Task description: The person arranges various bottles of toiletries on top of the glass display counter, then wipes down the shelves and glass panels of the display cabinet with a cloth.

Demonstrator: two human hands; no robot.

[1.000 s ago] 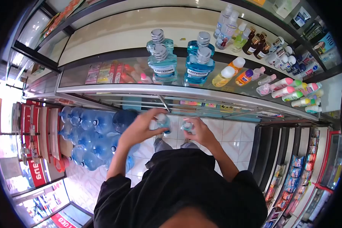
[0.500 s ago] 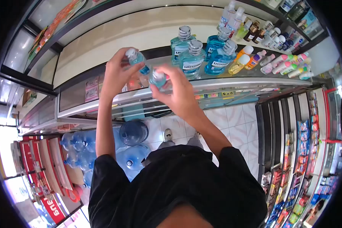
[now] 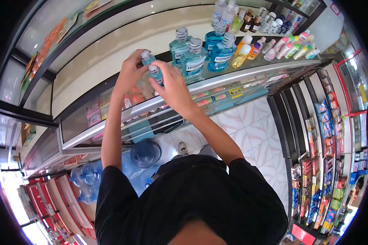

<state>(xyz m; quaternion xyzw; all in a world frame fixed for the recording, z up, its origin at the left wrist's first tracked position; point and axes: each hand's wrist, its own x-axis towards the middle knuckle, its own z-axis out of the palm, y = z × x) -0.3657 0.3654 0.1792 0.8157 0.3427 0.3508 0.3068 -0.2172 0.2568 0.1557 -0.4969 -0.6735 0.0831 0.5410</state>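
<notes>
I am holding the far small bottle and near small bottle closer together than before. My left hand is gripping the far one, my right hand the near one, between thumb and fingers, beyond the metal edge. Larger bottles are standing just right; open room is stretching left.

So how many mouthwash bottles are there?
6: one small bottle at the left hand, another at the right hand; further right, two big green bottles, then two blue bottles. More may be hidden.
</notes>
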